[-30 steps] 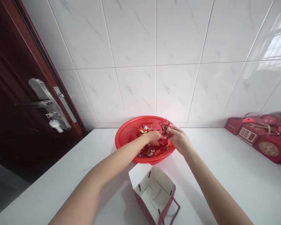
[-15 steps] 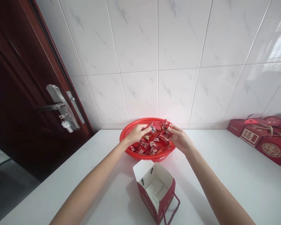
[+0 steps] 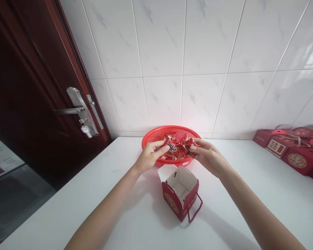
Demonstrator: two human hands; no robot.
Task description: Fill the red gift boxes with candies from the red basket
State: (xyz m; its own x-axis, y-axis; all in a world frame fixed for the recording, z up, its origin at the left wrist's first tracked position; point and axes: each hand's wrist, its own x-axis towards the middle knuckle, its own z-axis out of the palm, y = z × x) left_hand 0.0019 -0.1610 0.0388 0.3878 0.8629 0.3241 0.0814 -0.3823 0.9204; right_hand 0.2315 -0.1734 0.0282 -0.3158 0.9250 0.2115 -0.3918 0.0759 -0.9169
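My left hand (image 3: 151,155) pinches a red candy packet (image 3: 172,148) with dark and white lettering, above the front left of a red plastic basket (image 3: 146,139). Another red wrapped candy (image 3: 191,147) is between the thumb and fingers of my right hand (image 3: 209,155), over the basket's right side. More red wrapped candies lie inside the basket, partly covered by what I hold. In front of it a small dark red paper box (image 3: 173,199) stands upright with its top flaps up and a cord handle on its right; no candy shows inside.
Several red gift boxes (image 3: 297,160) sit at the right against the tiled wall (image 3: 161,100). A dark red door (image 3: 41,104) with a metal handle and keys is at the left of the white table (image 3: 125,218).
Both hands have drawn back toward me with the candies, from deeper over the basket to its front edge. The view has shifted, so the basket and box appear farther right and higher.
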